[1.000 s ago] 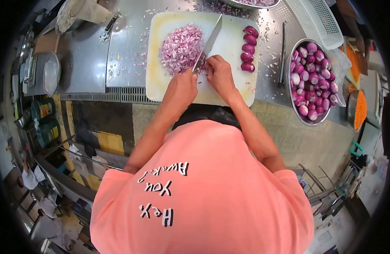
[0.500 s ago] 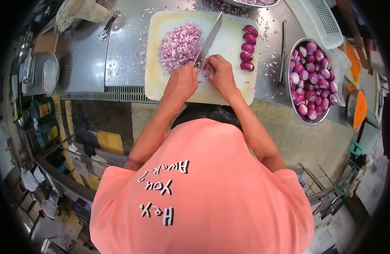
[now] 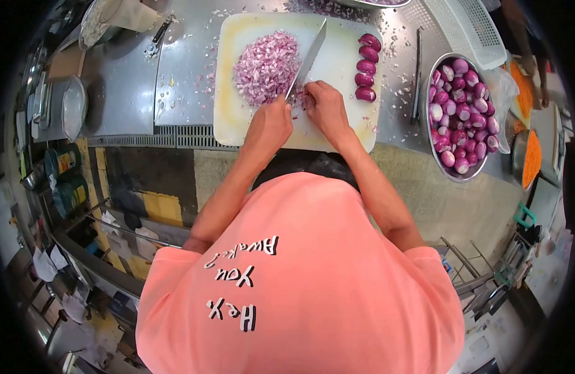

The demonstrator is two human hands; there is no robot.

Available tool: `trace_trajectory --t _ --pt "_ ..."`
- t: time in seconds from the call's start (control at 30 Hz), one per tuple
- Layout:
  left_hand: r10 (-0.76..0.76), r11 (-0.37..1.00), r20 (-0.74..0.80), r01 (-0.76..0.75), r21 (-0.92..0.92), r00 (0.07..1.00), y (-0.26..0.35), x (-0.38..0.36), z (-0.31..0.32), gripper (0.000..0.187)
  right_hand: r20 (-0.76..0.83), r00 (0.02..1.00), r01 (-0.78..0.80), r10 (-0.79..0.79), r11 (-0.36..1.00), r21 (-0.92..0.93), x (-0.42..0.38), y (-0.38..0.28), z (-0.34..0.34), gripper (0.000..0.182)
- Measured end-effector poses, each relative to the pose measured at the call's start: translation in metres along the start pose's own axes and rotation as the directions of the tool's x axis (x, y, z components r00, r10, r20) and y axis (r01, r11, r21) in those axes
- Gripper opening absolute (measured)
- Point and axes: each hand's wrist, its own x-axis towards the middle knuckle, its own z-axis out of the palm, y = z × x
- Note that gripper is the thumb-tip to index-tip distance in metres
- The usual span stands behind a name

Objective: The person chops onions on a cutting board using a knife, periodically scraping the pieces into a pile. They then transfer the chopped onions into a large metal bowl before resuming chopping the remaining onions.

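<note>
The left hand (image 3: 269, 124) is closed around the knife (image 3: 307, 60); the right hand (image 3: 327, 112) bends its fingers beside the thin metal edge, and whether they pinch a piece I cannot tell. In my judgement, these fingertips should be curled back for safe cutting. Farther, on the smooth white board (image 3: 236, 124), lie a loose heap of chopped onion (image 3: 267, 68) and a row of rounded, glossy purple onions (image 3: 366, 67).

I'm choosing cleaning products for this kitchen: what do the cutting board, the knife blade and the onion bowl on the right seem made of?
Cutting board: probably plastic, smooth-looking white, with yellowish edges and no visible wood grain.
Knife blade: likely steel, smooth and grey with a metallic look.
Onion bowl: metal, perhaps polished stainless steel, judging by its shiny, silvery rim.
</note>
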Motion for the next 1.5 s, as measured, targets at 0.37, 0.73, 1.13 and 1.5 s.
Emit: trace_trajectory --t 0.37,0.73,1.13,1.5 --pt "-0.04 0.999 0.04 0.04 0.005 0.998 0.016 0.0 -0.009 0.019 -0.056 0.998 -0.03 0.031 0.999 0.026 -0.004 -0.003 -0.001 0.01" --pt "0.025 1.0 0.031 -0.025 -0.001 0.999 0.005 0.008 0.016 0.02 -0.078 0.996 -0.033 0.034 0.999 0.01 -0.009 0.003 0.0 0.01" --pt "0.114 0.992 -0.015 -0.114 -0.048 0.993 0.003 0.019 0.013 0.023 -0.087 0.996 -0.017 0.019 1.0 0.017 -0.009 0.011 -0.013 0.008" --pt "-0.011 0.994 0.136 0.026 -0.108 0.991 -0.044 -0.029 -0.009 0.028 -0.313 0.932 -0.231 0.185 0.966 -0.115 -0.015 0.051 -0.115 0.015"
